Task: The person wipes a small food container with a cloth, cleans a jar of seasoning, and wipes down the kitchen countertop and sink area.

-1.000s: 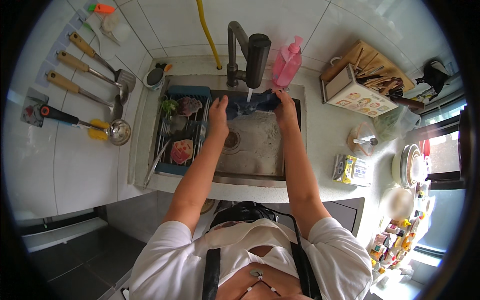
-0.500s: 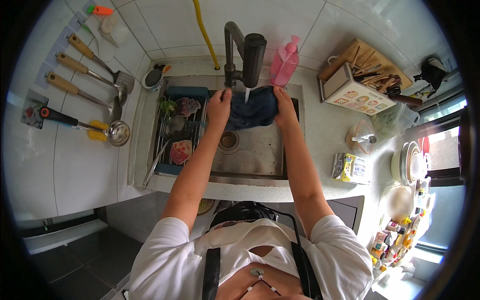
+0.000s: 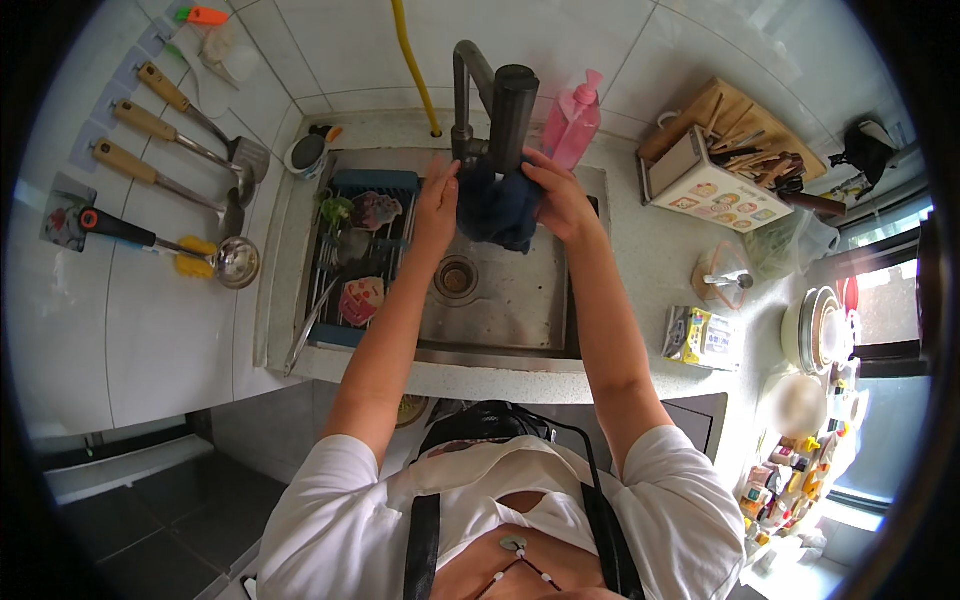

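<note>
Under the dark faucet (image 3: 513,118), a bunched dark blue cloth (image 3: 497,215) hangs over the sink (image 3: 510,305). My right hand (image 3: 562,200) grips its right side, fingers bent over the upper edge near the spout. My left hand (image 3: 436,208) is closed at the cloth's left edge, its fingertips partly hidden. Below the cloth lies the drain (image 3: 457,279).
A drying rack (image 3: 375,182) fills the sink's left side. A pink pump bottle (image 3: 572,125) stands behind the faucet's right. On the right counter are a utensil holder (image 3: 705,185), a glass jar (image 3: 722,277) and a yellow box (image 3: 700,337). Ladles and spatulas (image 3: 165,132) hang left.
The cloth, stretched wide between my hands before, is now gathered into a smaller bunch. My right hand has moved up and left, closer to the faucet.
</note>
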Demonstrator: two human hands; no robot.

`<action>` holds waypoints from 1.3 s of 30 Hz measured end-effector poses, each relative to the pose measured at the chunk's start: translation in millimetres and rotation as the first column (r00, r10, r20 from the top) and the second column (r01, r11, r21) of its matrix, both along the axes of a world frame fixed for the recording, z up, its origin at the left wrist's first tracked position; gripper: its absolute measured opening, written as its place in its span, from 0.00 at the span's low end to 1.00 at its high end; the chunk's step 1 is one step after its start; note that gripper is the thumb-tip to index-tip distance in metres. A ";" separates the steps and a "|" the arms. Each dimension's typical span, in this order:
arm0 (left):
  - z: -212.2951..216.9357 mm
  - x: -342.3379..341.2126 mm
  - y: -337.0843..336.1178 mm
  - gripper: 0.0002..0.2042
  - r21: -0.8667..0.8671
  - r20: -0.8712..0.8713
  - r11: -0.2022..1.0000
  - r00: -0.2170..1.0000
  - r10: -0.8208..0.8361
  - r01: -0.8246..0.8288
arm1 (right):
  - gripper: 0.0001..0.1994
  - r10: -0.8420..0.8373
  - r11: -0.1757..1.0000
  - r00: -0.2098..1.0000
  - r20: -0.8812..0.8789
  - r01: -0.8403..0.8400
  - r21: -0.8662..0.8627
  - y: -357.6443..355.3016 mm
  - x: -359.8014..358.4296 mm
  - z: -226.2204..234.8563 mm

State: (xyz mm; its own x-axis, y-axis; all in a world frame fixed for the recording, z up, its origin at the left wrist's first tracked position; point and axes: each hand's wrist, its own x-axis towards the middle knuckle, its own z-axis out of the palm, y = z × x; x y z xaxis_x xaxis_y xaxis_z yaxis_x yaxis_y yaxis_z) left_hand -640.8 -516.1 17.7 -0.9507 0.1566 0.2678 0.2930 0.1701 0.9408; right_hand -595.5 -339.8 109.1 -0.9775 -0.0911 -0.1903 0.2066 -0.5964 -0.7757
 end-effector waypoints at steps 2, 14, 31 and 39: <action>10.6 9.1 3.3 0.19 0.153 0.222 0.976 0.957 -0.188 0.157 | 0.16 -0.005 1.000 0.999 0.033 0.005 0.023 -1.7 -4.9 -1.6; 20.1 29.6 4.2 0.25 -0.374 0.018 0.894 0.966 -0.259 0.247 | 0.20 -0.142 0.977 0.990 0.029 0.144 -0.159 17.7 -22.0 -55.9; 8.1 13.5 3.6 0.18 0.720 0.674 0.648 0.470 -0.570 -0.246 | 0.26 0.079 0.988 0.944 0.321 -0.117 0.099 -9.6 30.7 -138.2; -26.9 25.2 -0.4 0.22 -0.252 0.355 0.960 0.911 0.208 -0.121 | 0.20 -0.109 0.994 0.972 0.208 0.106 0.026 -12.3 28.4 -98.0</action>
State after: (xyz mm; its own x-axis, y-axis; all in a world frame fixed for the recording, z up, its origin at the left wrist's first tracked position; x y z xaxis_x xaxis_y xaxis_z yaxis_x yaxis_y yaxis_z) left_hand -615.6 -516.5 -9.2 -0.9907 0.0025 -0.1361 -0.1237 0.4001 0.9081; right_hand -567.1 -352.1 11.1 -0.9200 0.0164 -0.3916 0.3001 -0.6130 -0.7309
